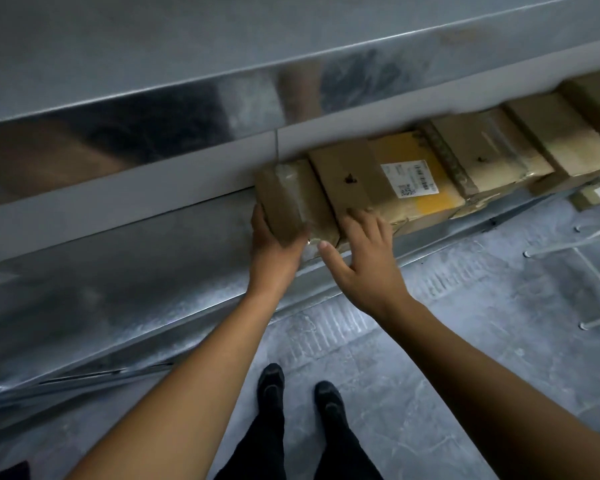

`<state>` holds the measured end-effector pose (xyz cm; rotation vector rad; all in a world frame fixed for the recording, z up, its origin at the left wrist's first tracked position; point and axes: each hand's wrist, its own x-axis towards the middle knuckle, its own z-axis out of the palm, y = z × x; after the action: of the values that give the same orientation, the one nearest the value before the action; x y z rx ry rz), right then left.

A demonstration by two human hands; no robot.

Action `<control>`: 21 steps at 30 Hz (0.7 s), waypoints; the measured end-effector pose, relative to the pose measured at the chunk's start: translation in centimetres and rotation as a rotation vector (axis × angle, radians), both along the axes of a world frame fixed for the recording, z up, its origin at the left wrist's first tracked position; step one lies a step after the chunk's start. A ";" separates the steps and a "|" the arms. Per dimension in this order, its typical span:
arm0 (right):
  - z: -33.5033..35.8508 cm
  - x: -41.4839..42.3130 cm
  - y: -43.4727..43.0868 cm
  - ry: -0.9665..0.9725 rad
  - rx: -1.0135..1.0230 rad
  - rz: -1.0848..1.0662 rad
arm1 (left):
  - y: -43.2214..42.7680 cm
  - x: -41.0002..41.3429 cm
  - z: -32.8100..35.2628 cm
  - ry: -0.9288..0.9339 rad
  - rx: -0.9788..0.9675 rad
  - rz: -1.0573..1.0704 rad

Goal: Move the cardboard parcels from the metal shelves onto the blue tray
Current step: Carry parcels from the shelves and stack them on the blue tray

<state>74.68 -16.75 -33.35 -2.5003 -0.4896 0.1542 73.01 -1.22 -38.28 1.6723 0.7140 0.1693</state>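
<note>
- Grips the near left end of the taped parcel (288, 195) with the left hand (274, 247); thumb across the front face, fingers along the left side; closed round the cardboard.
- Lays the right hand (364, 261) flat on the near edge of the labelled parcel (361, 174), fingers spread and straight; holds nothing; touches the taped parcel's near right corner with the thumb tip.
- Has the taped parcel lying between the two hands, on the metal shelf (118, 271), at the left end of a row; touching the labelled parcel on its right; far end tucked under the lip of the upper shelf (153, 46).
- Shows a white label (409, 181) on a yellow patch of the labelled parcel; next in the row to the right, a third parcel (485, 147), then a fourth parcel (561, 133), both blurred.
- Stands in dark shoes (272, 379) on the grey floor (465, 358), just in front of the metal shelf.
</note>
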 end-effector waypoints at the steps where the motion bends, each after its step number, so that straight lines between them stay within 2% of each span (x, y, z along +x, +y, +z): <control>1: -0.1 0.4 -0.1 0.008 0.003 0.003 | -0.2 0.3 -0.2 -0.001 -0.007 0.024; 6: 0.2 1.3 -0.2 0.019 0.060 0.059 | -0.8 0.1 0.0 0.063 0.006 0.072; 10: 0.6 0.6 0.1 0.073 0.181 0.144 | 0.3 -0.5 0.4 0.080 0.026 0.042; 15: 0.8 0.1 0.7 0.074 0.290 0.200 | 3.1 -2.9 0.6 0.052 -0.014 0.081; 21: -0.8 0.8 3.5 0.251 0.257 0.163 | 3.5 -2.9 1.1 -0.001 0.026 0.039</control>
<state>75.49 -13.28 -34.11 -2.1535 -0.5685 0.4346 70.14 2.30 -37.22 1.6834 0.7465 0.2073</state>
